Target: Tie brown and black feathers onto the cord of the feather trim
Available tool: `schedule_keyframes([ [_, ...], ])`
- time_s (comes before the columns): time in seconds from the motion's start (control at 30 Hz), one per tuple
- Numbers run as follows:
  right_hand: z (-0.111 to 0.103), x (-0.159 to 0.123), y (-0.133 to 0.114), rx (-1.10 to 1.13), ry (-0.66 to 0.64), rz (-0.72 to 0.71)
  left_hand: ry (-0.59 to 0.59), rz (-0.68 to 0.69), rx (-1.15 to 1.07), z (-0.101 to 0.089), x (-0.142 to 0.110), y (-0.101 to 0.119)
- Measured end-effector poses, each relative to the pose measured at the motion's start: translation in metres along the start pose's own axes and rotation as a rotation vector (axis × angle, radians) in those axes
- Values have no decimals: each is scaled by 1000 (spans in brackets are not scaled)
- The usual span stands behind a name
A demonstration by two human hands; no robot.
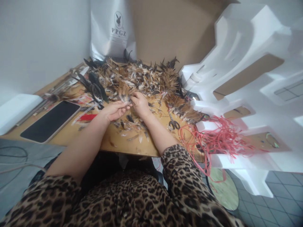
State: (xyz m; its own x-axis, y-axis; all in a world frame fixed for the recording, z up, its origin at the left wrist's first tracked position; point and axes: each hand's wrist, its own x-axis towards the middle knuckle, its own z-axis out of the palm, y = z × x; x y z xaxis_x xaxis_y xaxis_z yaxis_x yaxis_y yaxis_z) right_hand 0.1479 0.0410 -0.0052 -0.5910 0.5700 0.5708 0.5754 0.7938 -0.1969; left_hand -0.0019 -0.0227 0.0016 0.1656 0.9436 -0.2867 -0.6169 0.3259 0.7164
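Observation:
A big heap of brown, white and black feathers (142, 77) covers the back of a wooden table (118, 143). My left hand (115, 110) and my right hand (140, 105) meet at the heap's near edge, fingers pinched together on a small bunch of feathers (125, 94). Both hands are closed on that bunch. Loose feathers lie scattered on the table just below my hands.
A black phone (50, 120) lies at the left, beside metal rods (38, 107). Scissors (174, 123) rest right of my right arm. A tangle of red bands (213, 138) hangs at the table's right edge. White foam packing (248, 78) stands right; a silver bag (112, 30) behind.

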Motion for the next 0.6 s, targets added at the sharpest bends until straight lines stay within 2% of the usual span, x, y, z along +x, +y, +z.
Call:
schedule_keyframes([
  [0.13,2,0,-1,10,-10,-7,-16,-19,-39,-2,1,0],
  [0.23,2,0,-2,81,65,7,37,32,-74,-3,2,1],
  [0.37,-3,2,-3,219,255,160,88,173,-93,-3,5,3],
  [0.43,-4,4,-4,320,286,268,102,242,-71,-3,6,3],
  [0.5,-4,6,-6,484,216,373,112,291,-35,-4,7,3],
  [0.6,-1,11,-10,813,40,570,108,339,38,-5,7,1],
])
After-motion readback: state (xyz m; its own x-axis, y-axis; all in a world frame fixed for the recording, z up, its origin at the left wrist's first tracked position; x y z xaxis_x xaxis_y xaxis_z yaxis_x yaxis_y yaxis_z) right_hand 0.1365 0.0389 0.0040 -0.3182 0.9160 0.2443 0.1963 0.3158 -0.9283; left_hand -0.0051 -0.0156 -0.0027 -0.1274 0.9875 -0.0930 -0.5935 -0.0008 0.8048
